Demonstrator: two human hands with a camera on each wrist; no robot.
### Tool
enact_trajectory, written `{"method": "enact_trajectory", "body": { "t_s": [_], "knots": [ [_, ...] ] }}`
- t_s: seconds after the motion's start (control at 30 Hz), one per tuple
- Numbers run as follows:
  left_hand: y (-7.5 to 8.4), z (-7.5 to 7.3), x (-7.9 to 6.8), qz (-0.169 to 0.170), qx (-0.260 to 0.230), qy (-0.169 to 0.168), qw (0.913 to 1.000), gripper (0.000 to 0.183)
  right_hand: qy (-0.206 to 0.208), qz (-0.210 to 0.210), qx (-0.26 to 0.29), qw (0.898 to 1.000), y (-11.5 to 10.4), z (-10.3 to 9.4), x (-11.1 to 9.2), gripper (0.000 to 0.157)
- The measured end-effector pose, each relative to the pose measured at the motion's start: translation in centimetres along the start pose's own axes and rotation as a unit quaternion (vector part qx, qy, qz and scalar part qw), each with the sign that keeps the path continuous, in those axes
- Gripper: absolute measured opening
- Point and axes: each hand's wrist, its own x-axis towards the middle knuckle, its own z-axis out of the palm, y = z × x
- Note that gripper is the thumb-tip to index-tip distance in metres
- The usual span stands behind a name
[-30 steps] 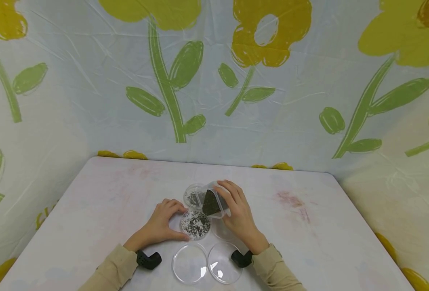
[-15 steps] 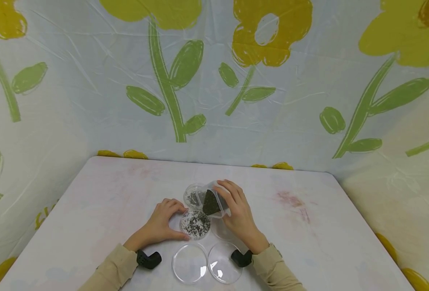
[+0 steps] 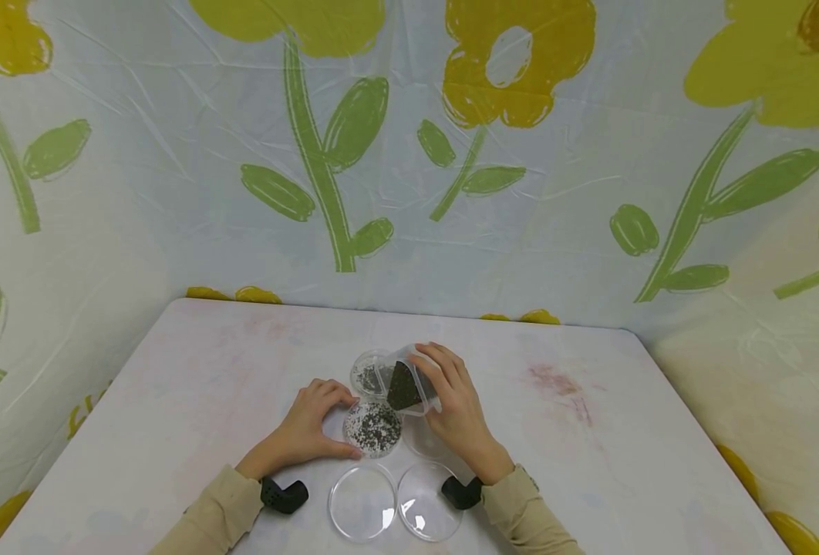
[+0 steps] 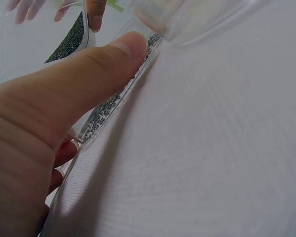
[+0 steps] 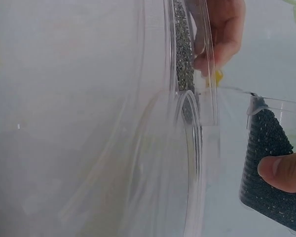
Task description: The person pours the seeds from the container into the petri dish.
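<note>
My left hand curls round a clear petri dish, thumb on its near edge and fingers at its far left. Small black grains that look like sesame seeds lie scattered over the dish's bottom. In my right hand is a clear plastic container, gripped by its sides and tilted left, its mouth close over the dish. More black grains fill its lower part in the right wrist view. The left wrist view has the thumb pressing the dish's side wall.
Behind the gripped dish stands another petri dish with dark grains. A third clear dish is partly hidden beneath the right hand. Two clear round dishes or lids, one left and one right, lie nearest me on the white table.
</note>
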Motion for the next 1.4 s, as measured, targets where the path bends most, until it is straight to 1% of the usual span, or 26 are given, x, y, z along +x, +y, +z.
{"method": "enact_trajectory", "body": {
  "t_s": [0.23, 0.43, 0.5, 0.67, 0.73, 0.83, 0.93, 1.07, 1.17, 1.27, 1.33, 1.4],
  "knots": [
    [0.0, -0.1, 0.1, -0.002, -0.005, -0.002, 1.0000, 0.071, 0.007, 0.007, 0.006, 1.000, 0.1, 0.0, 0.0, 0.094],
    [0.1, -0.2, 0.0, -0.012, -0.005, -0.010, 0.9999, 0.072, 0.020, 0.028, 0.028, 0.999, 0.3, 0.1, -0.1, 0.092],
    [0.1, -0.1, 0.0, -0.014, -0.009, -0.011, 0.9998, 0.072, 0.021, 0.036, 0.038, 0.998, 0.4, 0.0, -0.1, 0.090],
    [0.1, 0.1, -0.1, -0.003, -0.014, -0.002, 0.9999, 0.072, 0.029, 0.060, 0.077, 0.995, 0.6, 0.2, -0.5, 0.080],
    [0.1, 0.1, -0.1, 0.002, -0.013, 0.003, 0.9999, 0.072, 0.034, 0.076, 0.095, 0.992, 0.8, 0.2, -0.6, 0.078],
    [0.1, 0.1, -0.1, 0.006, -0.012, 0.006, 0.9999, 0.071, 0.047, 0.105, 0.114, 0.987, 1.2, 0.2, -0.8, 0.081],
    [0.1, 0.1, -0.1, 0.003, -0.011, 0.004, 0.9999, 0.072, 0.051, 0.137, 0.118, 0.982, 1.7, -0.1, -0.9, 0.087],
    [0.1, 0.0, -0.1, -0.004, -0.012, -0.004, 0.9999, 0.073, 0.045, 0.175, 0.123, 0.976, 2.5, -0.7, -0.9, 0.096],
    [0.1, 0.0, -0.1, -0.009, -0.012, -0.009, 0.9999, 0.073, 0.044, 0.204, 0.144, 0.967, 3.2, -1.2, -0.8, 0.099],
    [0.1, 0.0, -0.1, -0.012, -0.010, -0.010, 0.9998, 0.072, 0.050, 0.236, 0.172, 0.955, 3.7, -1.8, -0.5, 0.100],
    [0.1, -0.1, -0.1, -0.013, -0.010, -0.012, 0.9998, 0.072, 0.057, 0.262, 0.200, 0.942, 3.7, -2.4, -0.1, 0.099],
    [0.1, -0.1, -0.1, -0.013, -0.010, -0.013, 0.9998, 0.072, 0.060, 0.292, 0.227, 0.927, 3.7, -3.1, 0.3, 0.096]
  ]
}}
